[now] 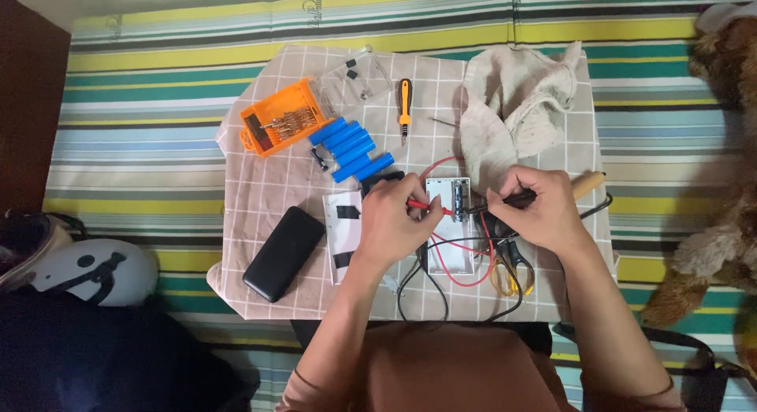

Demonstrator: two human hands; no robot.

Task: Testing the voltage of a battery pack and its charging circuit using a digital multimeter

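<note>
— What sort of place is this?
— A home, most likely a bedroom: the work is laid out on a bed with a striped sheet (158, 120), over which a checked cloth (268, 183) is spread.
— Anything else homely?
— A plush toy (725, 183) at the right edge, and a helmet (79, 270) at lower left.
</note>
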